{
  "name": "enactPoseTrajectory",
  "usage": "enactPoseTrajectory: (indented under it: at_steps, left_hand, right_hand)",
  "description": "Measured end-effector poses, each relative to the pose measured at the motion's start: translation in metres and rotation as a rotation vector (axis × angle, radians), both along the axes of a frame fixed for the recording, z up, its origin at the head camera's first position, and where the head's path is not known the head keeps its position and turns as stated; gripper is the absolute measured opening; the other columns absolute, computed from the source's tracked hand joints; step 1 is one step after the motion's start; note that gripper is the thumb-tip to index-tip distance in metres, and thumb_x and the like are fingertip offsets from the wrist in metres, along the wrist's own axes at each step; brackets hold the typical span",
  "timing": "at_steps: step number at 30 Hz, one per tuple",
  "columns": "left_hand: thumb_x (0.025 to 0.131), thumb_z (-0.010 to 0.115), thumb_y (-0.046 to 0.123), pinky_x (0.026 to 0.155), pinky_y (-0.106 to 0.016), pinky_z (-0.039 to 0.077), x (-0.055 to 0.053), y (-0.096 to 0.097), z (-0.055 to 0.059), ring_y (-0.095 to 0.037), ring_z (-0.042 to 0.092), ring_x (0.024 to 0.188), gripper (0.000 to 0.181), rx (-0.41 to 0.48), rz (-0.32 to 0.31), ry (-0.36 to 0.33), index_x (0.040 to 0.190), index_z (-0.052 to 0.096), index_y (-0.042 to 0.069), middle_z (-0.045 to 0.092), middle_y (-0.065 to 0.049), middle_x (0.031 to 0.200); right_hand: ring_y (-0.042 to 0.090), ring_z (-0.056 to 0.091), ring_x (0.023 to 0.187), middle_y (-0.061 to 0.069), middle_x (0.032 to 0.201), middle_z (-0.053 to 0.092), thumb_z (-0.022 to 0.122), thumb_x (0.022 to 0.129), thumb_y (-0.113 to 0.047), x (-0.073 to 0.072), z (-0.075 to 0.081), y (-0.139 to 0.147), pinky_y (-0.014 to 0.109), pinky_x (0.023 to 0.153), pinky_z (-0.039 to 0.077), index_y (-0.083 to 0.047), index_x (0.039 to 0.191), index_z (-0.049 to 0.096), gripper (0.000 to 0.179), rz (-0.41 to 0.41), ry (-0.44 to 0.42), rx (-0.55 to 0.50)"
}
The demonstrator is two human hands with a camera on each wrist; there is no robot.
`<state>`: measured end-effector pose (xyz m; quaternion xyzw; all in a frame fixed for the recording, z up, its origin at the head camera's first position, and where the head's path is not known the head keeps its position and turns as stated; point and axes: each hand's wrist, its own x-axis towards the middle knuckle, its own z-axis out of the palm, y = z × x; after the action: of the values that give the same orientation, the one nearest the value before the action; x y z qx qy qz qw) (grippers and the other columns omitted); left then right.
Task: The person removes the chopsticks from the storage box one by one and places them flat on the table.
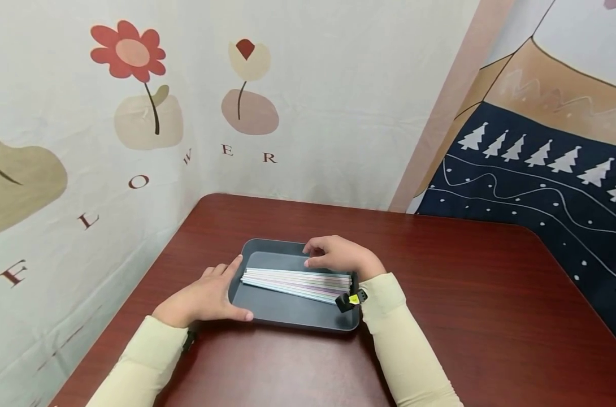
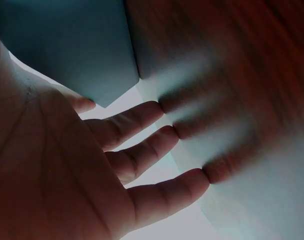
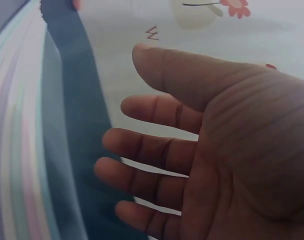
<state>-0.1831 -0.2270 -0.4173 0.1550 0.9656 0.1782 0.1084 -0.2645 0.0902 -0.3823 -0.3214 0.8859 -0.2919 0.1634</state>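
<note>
A dark grey rectangular tray [image 1: 287, 316] lies on the table. Several long, thin, pastel-coloured sticks [image 1: 298, 282] lie side by side in it, bunched at the left end and fanned out toward the right. My left hand [image 1: 211, 297] is spread at the tray's left side, its thumb by the near rim. The left wrist view has three of its fingertips on the tabletop beside the tray's corner [image 2: 117, 82]. Over the tray's far right part is my right hand [image 1: 341, 254], with loosely bent fingers and nothing between them. The right wrist view shows the sticks [image 3: 17, 140] beyond those fingers.
The reddish-brown wooden table [image 1: 491, 316] extends around the tray on all sides. Behind and to the left hangs a pale cloth [image 1: 333, 113] with flowers and letters. A dark blue cloth [image 1: 532, 192] with white trees hangs at the right.
</note>
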Motion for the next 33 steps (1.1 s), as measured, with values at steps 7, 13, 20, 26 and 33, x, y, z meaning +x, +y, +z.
enactPoseTrajectory:
  at_steps: [7, 13, 20, 26, 33]
  left_hand:
    - [0.059, 0.077, 0.079, 0.093, -0.058, 0.045, -0.002, 0.002, 0.003, -0.047, 0.035, 0.129, 0.141, -0.006, 0.005, -0.002, 0.158, 0.013, 0.000, 0.038, -0.029, 0.145]
    - [0.059, 0.078, 0.077, 0.092, -0.059, 0.046, -0.001, 0.002, 0.003, -0.046, 0.035, 0.128, 0.140, -0.001, 0.015, -0.006, 0.158, 0.014, 0.001, 0.038, -0.029, 0.145]
    - [0.058, 0.077, 0.079, 0.093, -0.060, 0.044, -0.001, 0.000, 0.001, -0.046, 0.035, 0.129, 0.141, -0.007, 0.028, -0.006, 0.158, 0.013, 0.002, 0.038, -0.028, 0.146]
    - [0.059, 0.078, 0.077, 0.093, -0.061, 0.044, 0.000, 0.001, 0.001, -0.046, 0.036, 0.128, 0.141, -0.012, 0.032, -0.012, 0.158, 0.014, 0.001, 0.039, -0.028, 0.145]
    - [0.060, 0.077, 0.077, 0.093, -0.059, 0.044, 0.001, 0.004, 0.000, -0.046, 0.039, 0.126, 0.139, -0.022, 0.031, 0.003, 0.157, 0.015, -0.001, 0.041, -0.028, 0.143]
  right_hand:
    - [0.013, 0.057, 0.090, -0.006, 0.101, 0.064, 0.068, 0.096, -0.027, -0.006, -0.008, -0.016, 0.031, 0.079, 0.049, -0.012, 0.121, 0.068, 0.029, 0.015, 0.001, -0.023]
    - [0.014, 0.057, 0.084, -0.004, 0.092, 0.063, 0.066, 0.097, -0.021, -0.007, -0.016, -0.027, 0.030, 0.074, 0.047, -0.009, 0.120, 0.067, 0.026, 0.046, -0.032, -0.049]
    - [0.013, 0.058, 0.086, -0.007, 0.094, 0.064, 0.066, 0.098, -0.022, -0.008, -0.022, -0.034, 0.030, 0.076, 0.048, -0.011, 0.120, 0.068, 0.025, 0.042, -0.026, -0.058]
    - [0.012, 0.058, 0.084, -0.008, 0.094, 0.064, 0.066, 0.098, -0.023, -0.009, -0.027, -0.038, 0.029, 0.075, 0.048, -0.013, 0.118, 0.069, 0.023, 0.037, -0.021, -0.062]
    - [0.012, 0.057, 0.081, -0.008, 0.092, 0.064, 0.066, 0.098, -0.023, -0.015, -0.032, -0.039, 0.029, 0.073, 0.048, -0.015, 0.116, 0.070, 0.021, 0.030, -0.017, -0.042]
